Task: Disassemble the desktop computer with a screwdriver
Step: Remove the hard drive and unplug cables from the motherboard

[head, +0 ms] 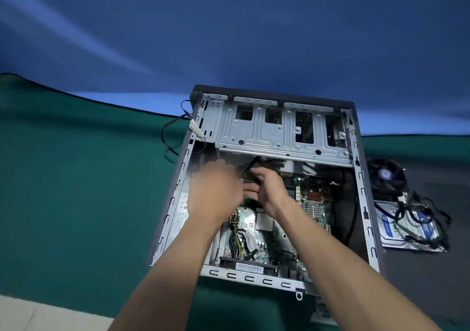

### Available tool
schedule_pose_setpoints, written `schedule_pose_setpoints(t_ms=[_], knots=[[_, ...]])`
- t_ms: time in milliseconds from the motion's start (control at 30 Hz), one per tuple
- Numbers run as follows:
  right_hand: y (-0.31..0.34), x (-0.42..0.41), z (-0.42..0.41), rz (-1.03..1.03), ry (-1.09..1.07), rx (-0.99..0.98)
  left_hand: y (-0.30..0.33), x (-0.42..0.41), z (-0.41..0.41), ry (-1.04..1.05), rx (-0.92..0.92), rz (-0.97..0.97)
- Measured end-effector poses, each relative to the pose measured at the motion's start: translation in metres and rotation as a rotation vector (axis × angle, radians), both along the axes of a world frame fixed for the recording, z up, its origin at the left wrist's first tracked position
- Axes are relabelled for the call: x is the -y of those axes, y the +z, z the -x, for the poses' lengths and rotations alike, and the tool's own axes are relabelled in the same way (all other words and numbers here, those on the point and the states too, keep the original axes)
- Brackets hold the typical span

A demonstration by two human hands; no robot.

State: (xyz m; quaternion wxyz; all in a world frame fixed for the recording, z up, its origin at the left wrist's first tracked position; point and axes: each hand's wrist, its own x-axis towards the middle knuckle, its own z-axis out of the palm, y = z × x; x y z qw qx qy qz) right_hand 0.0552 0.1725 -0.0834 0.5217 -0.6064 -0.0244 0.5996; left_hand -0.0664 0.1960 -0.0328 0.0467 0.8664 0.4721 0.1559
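Head view, case: the desktop computer (269,185) lies on its side, open, on the green surface (76,190), in the middle of the frame.
Head view, done: the side panel is off; the drive cage (279,129) looks empty; a cooler fan (386,175) and a hard drive (404,226) with loose cables (422,211) lie just right of the case.
Head view, left to do: the motherboard (292,218) and the power supply (183,213) sit inside, wires attached. My judgement: roughly midway.
Head view, left hand: the left hand (216,190) reaches in below the drive cage, knuckles up, blurred; whether it grips anything I cannot tell.
Head view, right hand: the right hand (269,185) is close beside it, fingers curled around something near the top edge of the motherboard, perhaps a cable or connector; the item is hidden.
Head view, screwdriver: none visible.
Head view, step in hand: likely freeing a connector or card.
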Motion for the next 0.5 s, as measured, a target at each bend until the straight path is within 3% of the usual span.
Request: schedule_pose_setpoints(t_ms=[267, 367, 500], knots=[[-0.0003, -0.0031, -0.0061, 0.013, 0.069, -0.155, -0.0021, 0.0001, 0.0002, 0.017, -0.004, 0.035], [0.0015, -0.0026, -0.0017, -0.021, -0.001, -0.231, -0.0037, 0.0, 0.0002, 0.013, -0.023, 0.035], [-0.0041, 0.0062, -0.0004, 0.07, -0.188, -0.127, -0.0056, -0.0023, -0.0002, 0.025, -0.068, 0.046]])
